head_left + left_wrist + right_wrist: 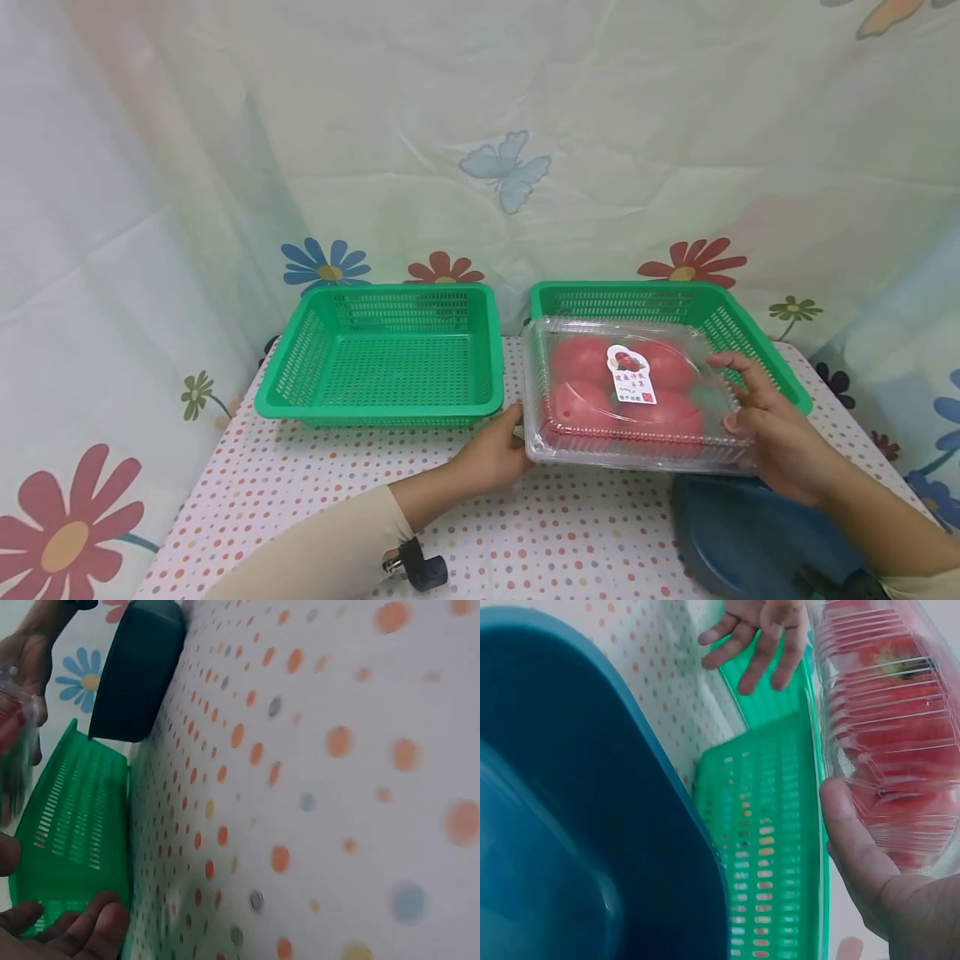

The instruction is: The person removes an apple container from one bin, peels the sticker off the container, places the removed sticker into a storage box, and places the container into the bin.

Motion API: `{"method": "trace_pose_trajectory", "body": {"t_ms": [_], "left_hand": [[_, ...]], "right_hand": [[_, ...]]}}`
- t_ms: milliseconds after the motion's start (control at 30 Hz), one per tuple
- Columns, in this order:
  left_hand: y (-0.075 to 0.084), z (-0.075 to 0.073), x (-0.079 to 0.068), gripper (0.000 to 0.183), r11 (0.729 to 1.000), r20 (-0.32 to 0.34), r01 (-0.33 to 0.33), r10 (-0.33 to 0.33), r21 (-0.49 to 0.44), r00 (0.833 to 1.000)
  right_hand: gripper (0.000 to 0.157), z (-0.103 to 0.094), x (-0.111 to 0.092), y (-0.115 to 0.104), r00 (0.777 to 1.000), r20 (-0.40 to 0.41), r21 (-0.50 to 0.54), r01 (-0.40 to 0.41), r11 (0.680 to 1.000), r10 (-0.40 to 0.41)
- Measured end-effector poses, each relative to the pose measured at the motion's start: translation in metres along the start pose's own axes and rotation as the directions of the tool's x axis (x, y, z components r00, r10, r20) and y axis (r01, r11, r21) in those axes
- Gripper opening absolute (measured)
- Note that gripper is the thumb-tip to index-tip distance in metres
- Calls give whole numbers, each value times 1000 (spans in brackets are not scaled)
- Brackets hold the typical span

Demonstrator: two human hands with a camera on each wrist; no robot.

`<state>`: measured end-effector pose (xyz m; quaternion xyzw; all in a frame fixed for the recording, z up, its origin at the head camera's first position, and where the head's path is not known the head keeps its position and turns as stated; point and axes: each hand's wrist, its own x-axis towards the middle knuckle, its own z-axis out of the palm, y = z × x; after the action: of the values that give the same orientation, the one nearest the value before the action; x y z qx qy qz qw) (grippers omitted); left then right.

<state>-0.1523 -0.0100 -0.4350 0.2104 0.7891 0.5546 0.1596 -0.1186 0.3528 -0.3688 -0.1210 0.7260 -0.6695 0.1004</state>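
Observation:
A clear plastic clamshell box (pixel 630 433) of large round red fruit (pixel 581 362), with a white label on its lid, is held up in front of the right green basket. My right hand (pixel 787 433) grips its right side, the thumb along the near edge; the right wrist view shows the thumb pressed on the ridged plastic (pixel 892 712). At the box's lower left corner is my left hand (pixel 491 450). Its fingers (pixel 765 656) look spread and loosely bent in the right wrist view, and whether they touch the box cannot be told.
On the dotted table (pixel 525 533) a green basket (pixel 378 412) with a bare bottom stands at left. The box partly hides another green basket (pixel 720 312) at right. Near the right front sits a dark blue basin (pixel 750 533). A printed curtain (pixel 375 125) hangs behind.

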Motion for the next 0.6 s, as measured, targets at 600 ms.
{"method": "trace_pose_trajectory", "body": {"t_ms": [600], "left_hand": [[19, -58, -62, 68, 946, 7, -177, 186, -270, 982]], "right_hand": [[74, 35, -8, 4, 999, 36, 12, -4, 1000, 3]]}}
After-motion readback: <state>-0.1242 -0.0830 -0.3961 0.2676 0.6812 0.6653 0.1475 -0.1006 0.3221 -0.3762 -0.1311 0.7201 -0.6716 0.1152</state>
